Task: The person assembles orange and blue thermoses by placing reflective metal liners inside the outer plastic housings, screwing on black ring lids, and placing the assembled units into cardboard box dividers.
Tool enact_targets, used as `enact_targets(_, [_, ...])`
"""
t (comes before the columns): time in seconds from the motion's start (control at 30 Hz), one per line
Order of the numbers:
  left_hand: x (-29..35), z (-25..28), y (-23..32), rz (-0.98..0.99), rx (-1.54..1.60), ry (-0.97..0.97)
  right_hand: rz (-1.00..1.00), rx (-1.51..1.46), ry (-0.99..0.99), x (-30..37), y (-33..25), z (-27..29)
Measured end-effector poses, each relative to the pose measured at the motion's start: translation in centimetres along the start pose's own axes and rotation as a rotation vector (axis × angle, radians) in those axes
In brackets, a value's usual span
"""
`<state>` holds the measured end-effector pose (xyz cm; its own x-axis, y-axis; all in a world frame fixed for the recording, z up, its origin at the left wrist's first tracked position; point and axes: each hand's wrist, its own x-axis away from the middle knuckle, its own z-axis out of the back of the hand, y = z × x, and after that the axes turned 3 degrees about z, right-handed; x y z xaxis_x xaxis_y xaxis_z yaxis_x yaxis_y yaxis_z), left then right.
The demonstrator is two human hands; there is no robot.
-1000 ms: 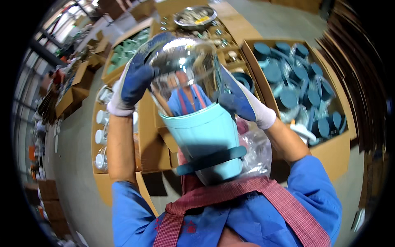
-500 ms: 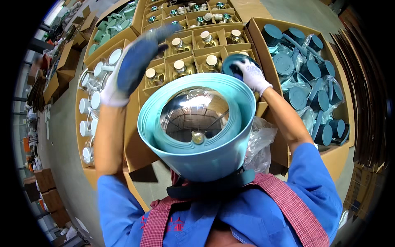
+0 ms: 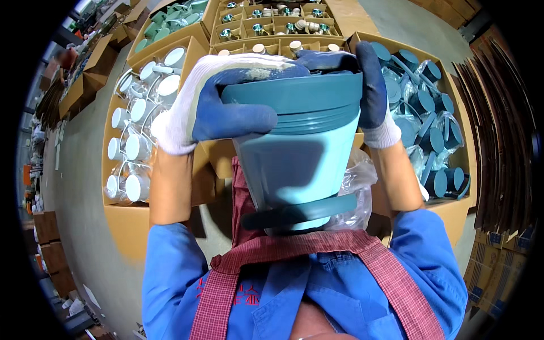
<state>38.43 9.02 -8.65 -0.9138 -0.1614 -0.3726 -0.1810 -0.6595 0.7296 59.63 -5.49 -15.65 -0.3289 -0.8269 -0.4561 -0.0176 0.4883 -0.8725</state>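
Note:
Close to my chest is a light-blue vacuum jug body [image 3: 294, 164], its wide end up and tilted away from me. A dark teal round cap [image 3: 323, 93] sits over that end, with threads showing below its rim. My left hand [image 3: 232, 93], in a blue-and-white glove, wraps round the cap's left side with the thumb across its front. Gloved too, my right hand [image 3: 371, 93] presses along the cap's right side, fingers reaching over the top. A dark teal handle [image 3: 303, 211] crosses the body's lower part. The inside of the jug is hidden.
Behind the jug stands a divided carton [image 3: 277, 42] of bottles with pale stoppers. White lidded parts fill a carton [image 3: 127, 218] at left, dark teal ones a carton [image 3: 473, 190] at right. Clear plastic film [image 3: 362, 175] hangs beside the jug. Flat cardboard [image 3: 493, 141] is stacked far right.
My right hand has brought the teal cap from over the bottle carton onto the jug's wide end, covering the silvery liner. My left hand has come down onto the cap. The jug has tilted away.

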Motion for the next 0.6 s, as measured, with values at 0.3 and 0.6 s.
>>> enact_targets(0.3, [-0.3,-1.3,0.0,-0.174,-0.139,0.020,-0.211,-0.406,0.181,0.4,3.2,-0.1])
enact_targets(0.6, [-0.2,-5.1,-7.5,-0.150,0.748,0.215,0.444,0.327,-0.104,3.9,-1.5,-0.2])
